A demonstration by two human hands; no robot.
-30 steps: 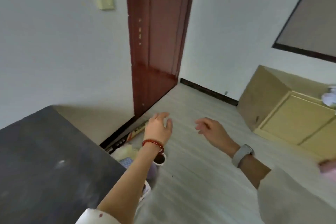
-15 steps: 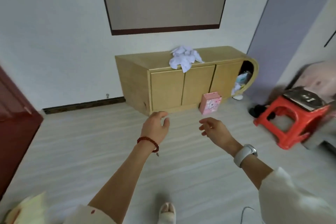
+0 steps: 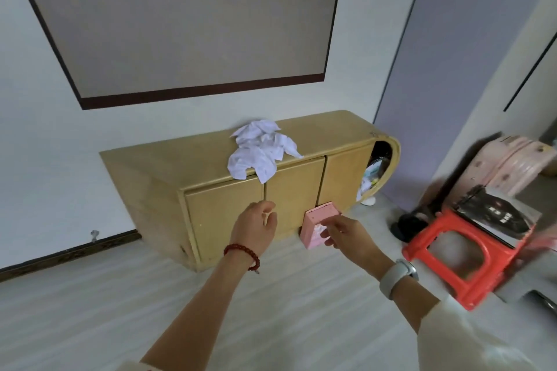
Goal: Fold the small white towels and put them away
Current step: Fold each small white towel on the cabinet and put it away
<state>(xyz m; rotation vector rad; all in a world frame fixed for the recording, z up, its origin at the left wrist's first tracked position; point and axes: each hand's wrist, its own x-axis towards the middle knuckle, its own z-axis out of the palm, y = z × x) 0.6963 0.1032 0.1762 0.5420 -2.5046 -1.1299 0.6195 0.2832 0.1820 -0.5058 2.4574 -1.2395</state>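
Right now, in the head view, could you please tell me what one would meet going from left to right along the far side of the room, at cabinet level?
Wooden cabinet → crumpled white towels on its top → pink box on the floor in front of it → red plastic stool → pink suitcase.

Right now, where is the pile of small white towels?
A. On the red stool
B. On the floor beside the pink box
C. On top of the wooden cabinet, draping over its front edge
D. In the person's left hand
C: the crumpled white towels lie on the top of the wooden cabinet, one corner hanging over the door fronts, while the left hand and right hand hold nothing.
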